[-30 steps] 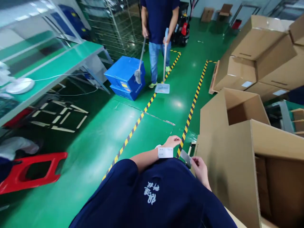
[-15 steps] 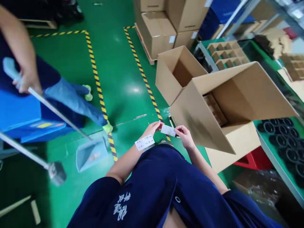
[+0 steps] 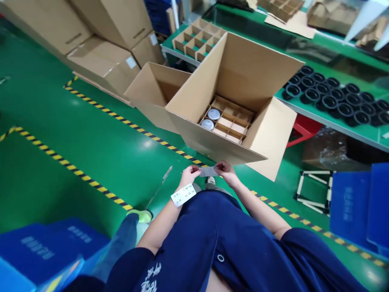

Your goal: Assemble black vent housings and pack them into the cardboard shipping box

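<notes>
A: In the head view, what do your hands have?

B: You have a label (image 3: 208, 172), stretched level between your two hands. Your left hand (image 3: 189, 173) pinches one end between thumb and fingers; your right hand (image 3: 225, 172) pinches the other end the same way.

A: And where does the label sit?

B: In front of your waist, on the near side of the box (image 3: 209, 148), close to its front flap in the view. Another label, the tag (image 3: 183, 195), lies on your left wrist with two lines of print facing up.

A: Inside that box of yours?

B: The flaps stand spread. You can see a divider (image 3: 233, 106) in it, with two cans (image 3: 214, 114) in neighbouring cells by the left wall.

A: Around you?

B: Beyond the box, to your right, black cups (image 3: 337, 95) stand in rows on the table (image 3: 334, 125), a red stool (image 3: 306, 129) partly beneath. To your left, a co-worker's shoe (image 3: 141, 215) shows beside your forearm, near blue boxes (image 3: 45, 251).
</notes>
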`<action>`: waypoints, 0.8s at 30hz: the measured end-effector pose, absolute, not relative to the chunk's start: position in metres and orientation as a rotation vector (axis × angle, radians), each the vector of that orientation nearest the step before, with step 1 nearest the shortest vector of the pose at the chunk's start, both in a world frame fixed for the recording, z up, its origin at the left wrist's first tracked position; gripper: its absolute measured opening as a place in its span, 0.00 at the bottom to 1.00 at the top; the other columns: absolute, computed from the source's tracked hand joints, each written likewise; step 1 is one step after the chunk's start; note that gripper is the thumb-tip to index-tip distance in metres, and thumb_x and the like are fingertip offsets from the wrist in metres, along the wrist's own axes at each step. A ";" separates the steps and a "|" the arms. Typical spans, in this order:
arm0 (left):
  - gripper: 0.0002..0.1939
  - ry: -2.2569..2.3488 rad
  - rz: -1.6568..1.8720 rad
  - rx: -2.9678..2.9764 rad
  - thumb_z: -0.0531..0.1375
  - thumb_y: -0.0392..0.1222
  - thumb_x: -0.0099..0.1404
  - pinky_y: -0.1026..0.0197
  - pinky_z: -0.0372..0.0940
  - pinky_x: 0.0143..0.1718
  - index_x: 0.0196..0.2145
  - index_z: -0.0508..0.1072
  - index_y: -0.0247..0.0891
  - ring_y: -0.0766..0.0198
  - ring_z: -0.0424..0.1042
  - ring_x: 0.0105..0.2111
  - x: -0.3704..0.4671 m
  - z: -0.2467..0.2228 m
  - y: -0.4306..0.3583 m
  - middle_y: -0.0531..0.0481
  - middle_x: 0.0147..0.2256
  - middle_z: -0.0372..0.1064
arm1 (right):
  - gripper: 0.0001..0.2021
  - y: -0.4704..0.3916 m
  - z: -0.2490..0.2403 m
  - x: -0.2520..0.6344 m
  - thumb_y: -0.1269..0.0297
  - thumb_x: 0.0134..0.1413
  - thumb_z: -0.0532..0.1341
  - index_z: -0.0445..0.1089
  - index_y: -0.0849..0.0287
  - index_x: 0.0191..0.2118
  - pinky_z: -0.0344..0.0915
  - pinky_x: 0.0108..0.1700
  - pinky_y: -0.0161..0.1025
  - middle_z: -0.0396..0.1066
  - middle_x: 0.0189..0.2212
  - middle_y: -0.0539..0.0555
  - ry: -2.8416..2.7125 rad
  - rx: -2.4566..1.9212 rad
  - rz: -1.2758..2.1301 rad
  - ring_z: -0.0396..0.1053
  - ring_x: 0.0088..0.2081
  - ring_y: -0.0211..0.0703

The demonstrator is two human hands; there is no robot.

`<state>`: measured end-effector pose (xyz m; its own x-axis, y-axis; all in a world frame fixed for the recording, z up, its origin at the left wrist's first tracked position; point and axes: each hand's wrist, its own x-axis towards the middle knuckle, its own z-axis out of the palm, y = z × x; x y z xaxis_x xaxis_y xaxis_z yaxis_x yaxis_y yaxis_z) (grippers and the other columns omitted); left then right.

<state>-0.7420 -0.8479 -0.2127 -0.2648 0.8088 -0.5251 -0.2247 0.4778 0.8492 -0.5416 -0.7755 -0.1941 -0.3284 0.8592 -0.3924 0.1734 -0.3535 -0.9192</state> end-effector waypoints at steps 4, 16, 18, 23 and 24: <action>0.16 1.444 0.951 0.628 0.71 0.45 0.44 0.54 0.68 0.41 0.28 0.70 0.39 0.58 0.73 0.33 -0.743 -0.224 -0.821 0.49 0.29 0.73 | 0.14 -0.791 -0.205 -0.537 0.53 0.41 0.68 0.71 0.56 0.32 0.62 0.29 0.35 0.68 0.23 0.48 -1.158 -1.494 1.558 0.64 0.27 0.38; 0.16 1.233 0.708 0.882 0.71 0.46 0.44 0.58 0.68 0.39 0.27 0.71 0.39 0.62 0.72 0.31 -0.762 -0.254 -0.782 0.51 0.28 0.72 | 0.17 -0.852 -0.238 -0.575 0.53 0.42 0.68 0.74 0.56 0.39 0.71 0.35 0.40 0.69 0.44 0.54 -0.781 -1.758 0.914 0.67 0.29 0.36; 0.15 1.233 0.708 0.912 0.72 0.46 0.44 0.59 0.68 0.38 0.26 0.71 0.39 0.63 0.72 0.31 -0.757 -0.255 -0.780 0.51 0.28 0.73 | 0.16 -0.855 -0.242 -0.575 0.52 0.41 0.69 0.75 0.56 0.36 0.72 0.38 0.42 0.66 0.49 0.57 -0.727 -1.763 0.860 0.69 0.32 0.38; 0.15 1.234 0.713 0.986 0.72 0.45 0.45 0.60 0.70 0.35 0.29 0.75 0.38 0.63 0.73 0.28 -0.738 -0.262 -0.775 0.51 0.26 0.74 | 0.14 -0.853 -0.252 -0.557 0.51 0.41 0.70 0.75 0.57 0.27 0.72 0.43 0.45 0.66 0.46 0.59 -0.710 -1.784 0.790 0.70 0.45 0.49; 0.16 1.236 0.716 0.999 0.72 0.45 0.45 0.59 0.70 0.35 0.31 0.76 0.38 0.63 0.73 0.28 -0.734 -0.266 -0.774 0.51 0.26 0.74 | 0.14 -0.851 -0.254 -0.552 0.51 0.42 0.70 0.75 0.57 0.28 0.72 0.44 0.45 0.67 0.45 0.59 -0.713 -1.790 0.778 0.70 0.47 0.50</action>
